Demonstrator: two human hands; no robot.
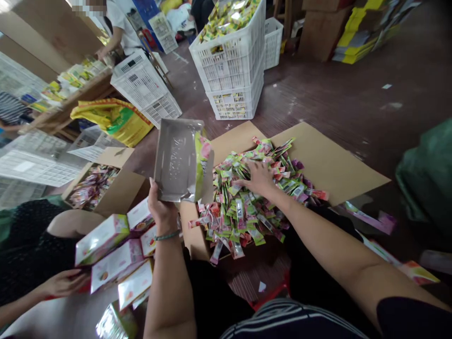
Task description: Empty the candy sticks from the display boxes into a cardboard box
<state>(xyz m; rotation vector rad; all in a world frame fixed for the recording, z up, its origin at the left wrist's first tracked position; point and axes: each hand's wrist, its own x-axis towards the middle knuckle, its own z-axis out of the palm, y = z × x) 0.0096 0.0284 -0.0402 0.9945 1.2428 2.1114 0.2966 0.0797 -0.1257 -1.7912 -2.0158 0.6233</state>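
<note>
My left hand (161,207) grips an open carton (176,162) by its lower edge, thumb up along the side. The carton's grey inside faces me, and its green and pink printed flap (203,162) stands out at the right. On a large heap of small green, pink and red sachets (243,212) rests my right hand (259,178), with its fingers spread. Some fingertips are partly hidden among the sachets. The heap fills a brown cardboard box (300,141) between my legs, whose flaps are folded outward.
Several white printed cartons (116,263) stand at lower left, near another person's hand (65,283). Behind them is a cardboard box of sachets (93,186). Stacked white crates (233,66) hold yellow packets. A yellow sack (116,120) leans near a table (67,103), where another person works.
</note>
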